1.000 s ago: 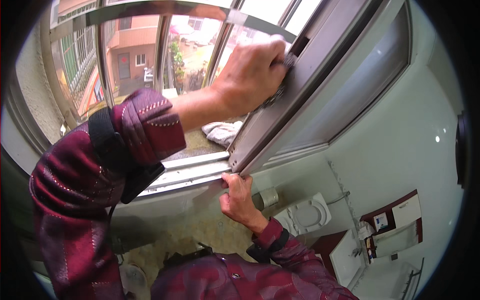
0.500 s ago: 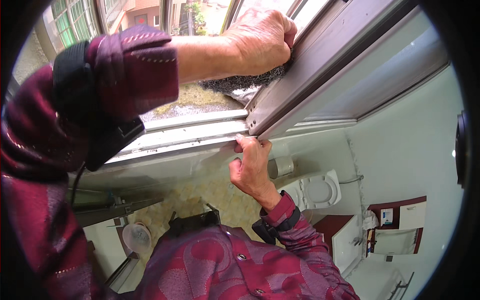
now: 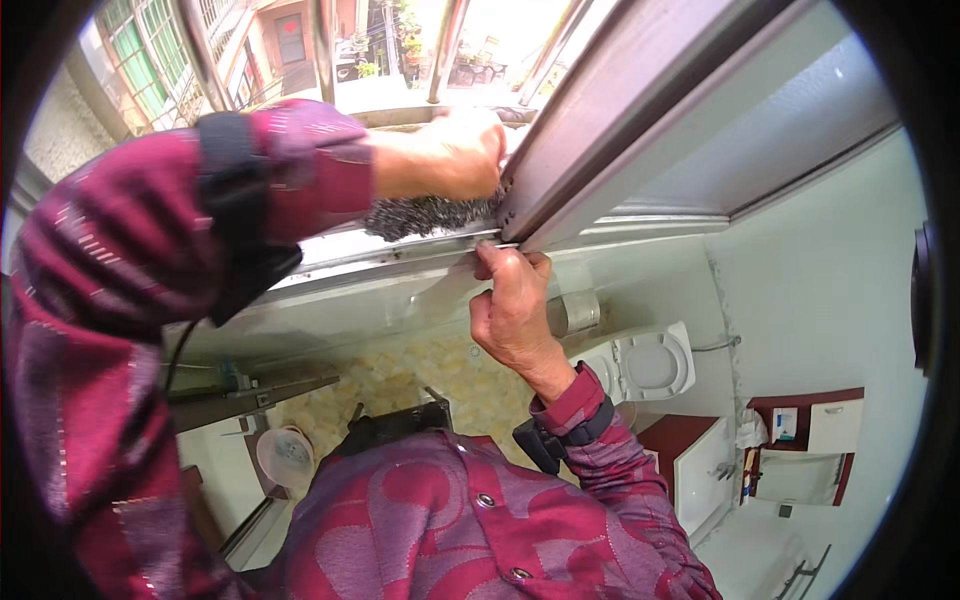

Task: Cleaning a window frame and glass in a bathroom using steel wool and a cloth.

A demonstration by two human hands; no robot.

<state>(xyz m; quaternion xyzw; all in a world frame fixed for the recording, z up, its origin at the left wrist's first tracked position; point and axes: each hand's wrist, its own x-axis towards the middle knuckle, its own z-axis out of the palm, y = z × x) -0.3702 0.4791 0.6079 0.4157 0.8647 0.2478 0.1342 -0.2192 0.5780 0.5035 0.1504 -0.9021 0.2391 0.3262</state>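
Observation:
My left hand (image 3: 465,155) reaches out through the window opening, blurred by motion, its fingers curled by the sash's lower corner. Beneath its palm sticks out a dark grey, wiry scouring pad (image 3: 425,215), which lies against the sill's outer side; the grip itself is partly hidden. My right hand (image 3: 518,305) is bent closed, fingertips pressed on the inner edge of the window track (image 3: 400,262), just below the corner of the sliding window frame (image 3: 610,125).
Metal bars (image 3: 450,50) stand outside the opening. Below, inside the room, are a toilet (image 3: 655,362), a pale bin (image 3: 286,457), a washbasin cabinet (image 3: 700,470) and a dark stool-like thing (image 3: 395,425) close to my body.
My left hand and the scouring pad have moved down and left along the sash frame toward the track. My right hand stays at the track's edge. The whole view has shifted slightly.

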